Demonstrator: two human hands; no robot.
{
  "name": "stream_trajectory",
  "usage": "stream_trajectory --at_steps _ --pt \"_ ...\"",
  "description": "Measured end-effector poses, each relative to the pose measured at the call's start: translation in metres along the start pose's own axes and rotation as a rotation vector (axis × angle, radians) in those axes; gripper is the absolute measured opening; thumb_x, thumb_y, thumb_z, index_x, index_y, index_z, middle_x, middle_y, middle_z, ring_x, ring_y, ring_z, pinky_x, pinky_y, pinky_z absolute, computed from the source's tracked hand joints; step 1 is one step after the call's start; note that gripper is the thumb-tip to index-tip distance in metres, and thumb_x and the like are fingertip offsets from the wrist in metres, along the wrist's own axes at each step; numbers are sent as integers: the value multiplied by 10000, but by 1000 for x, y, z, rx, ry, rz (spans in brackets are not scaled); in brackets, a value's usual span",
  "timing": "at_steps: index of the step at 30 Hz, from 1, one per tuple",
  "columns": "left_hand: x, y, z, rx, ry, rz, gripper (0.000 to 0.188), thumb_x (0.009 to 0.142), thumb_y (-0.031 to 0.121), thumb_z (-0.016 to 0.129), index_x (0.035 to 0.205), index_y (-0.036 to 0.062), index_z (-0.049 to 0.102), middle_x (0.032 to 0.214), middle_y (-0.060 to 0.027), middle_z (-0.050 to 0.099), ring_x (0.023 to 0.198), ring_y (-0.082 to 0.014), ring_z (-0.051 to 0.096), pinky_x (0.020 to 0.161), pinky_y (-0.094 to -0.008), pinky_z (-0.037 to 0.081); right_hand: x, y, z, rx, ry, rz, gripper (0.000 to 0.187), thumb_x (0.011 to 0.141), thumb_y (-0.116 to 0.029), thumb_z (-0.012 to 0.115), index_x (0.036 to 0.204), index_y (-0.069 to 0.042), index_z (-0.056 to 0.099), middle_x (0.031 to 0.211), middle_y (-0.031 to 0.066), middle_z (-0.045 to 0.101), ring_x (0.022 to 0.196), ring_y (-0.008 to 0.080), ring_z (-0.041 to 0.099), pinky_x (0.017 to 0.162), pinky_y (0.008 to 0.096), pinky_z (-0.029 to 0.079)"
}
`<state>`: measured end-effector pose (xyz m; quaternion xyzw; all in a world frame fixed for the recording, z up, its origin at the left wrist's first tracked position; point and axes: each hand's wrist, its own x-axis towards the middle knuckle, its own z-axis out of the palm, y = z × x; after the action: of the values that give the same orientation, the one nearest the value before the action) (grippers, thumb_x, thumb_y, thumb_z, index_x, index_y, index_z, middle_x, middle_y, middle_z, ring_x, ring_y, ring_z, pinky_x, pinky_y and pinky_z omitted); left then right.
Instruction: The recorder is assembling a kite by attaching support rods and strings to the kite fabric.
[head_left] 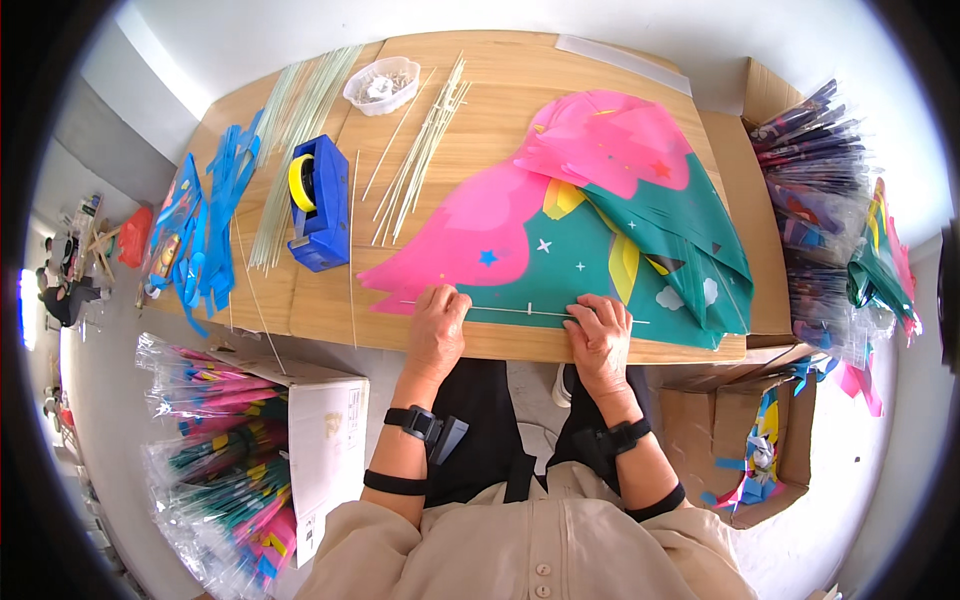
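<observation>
Take the clock face as centred on the white band [529,308] around the thin rod [490,309]. At nine o'clock, my left hand [436,328] has its fingertips drawn together, pinching the rod; a careless twist there could ruck the pink edge beneath. In the middle, uneven pulling might bow the rod or shift that band. At about four, my right hand [601,342] curls over the rod, fingers bent; I cannot tell whether they pinch or merely press, and if they only press, that end could roll. Toward three, the folded layer could drag the edge askew.

The printed sheet [575,278] lies at the table's near edge, spreading from nine round to three: pink with a blue star at eleven, green with white stars at twelve, gathered pink at one, yellow leaf-like shapes and overlapping green folds at two.
</observation>
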<state>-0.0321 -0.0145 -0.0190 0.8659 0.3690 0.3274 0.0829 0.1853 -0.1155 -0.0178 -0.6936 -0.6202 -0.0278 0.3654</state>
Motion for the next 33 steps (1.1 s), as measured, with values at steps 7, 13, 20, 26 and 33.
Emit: stream_trajectory --at_steps 7,13,20,26,33 --pt "0 3 0 8 36 -39 182 660 -93 551 784 37 521 786 -100 495 786 -295 511 690 -399 432 12 -9 8 65 -57 -3 164 671 -55 681 812 -100 609 894 35 570 867 265 529 748 394 395" --pt "-1 1 0 9 59 -46 207 650 -94 554 796 48 515 795 -86 497 801 -290 500 708 -391 416 13 -8 17 83 -57 20 131 674 -51 672 761 -106 592 868 29 570 840 261 537 720 389 397" --pt "-2 0 -1 20 54 -62 224 628 -77 582 796 56 515 802 -82 499 816 -286 503 718 -390 413 13 -8 18 90 -73 29 114 685 -53 668 762 -102 598 859 32 571 840 259 540 730 384 397" --pt "-2 0 0 -9 74 -84 230 624 -80 587 794 57 513 802 -86 504 817 -290 507 721 -396 420 14 -9 18 98 -82 34 113 690 -54 666 766 -101 597 857 34 567 834 259 538 737 382 394" --pt "-2 -1 2 -29 111 -89 242 623 -101 588 790 54 508 783 -86 512 791 -295 512 702 -399 431 14 -11 20 103 -72 20 120 688 -53 667 769 -106 596 848 34 563 832 260 539 732 384 393"
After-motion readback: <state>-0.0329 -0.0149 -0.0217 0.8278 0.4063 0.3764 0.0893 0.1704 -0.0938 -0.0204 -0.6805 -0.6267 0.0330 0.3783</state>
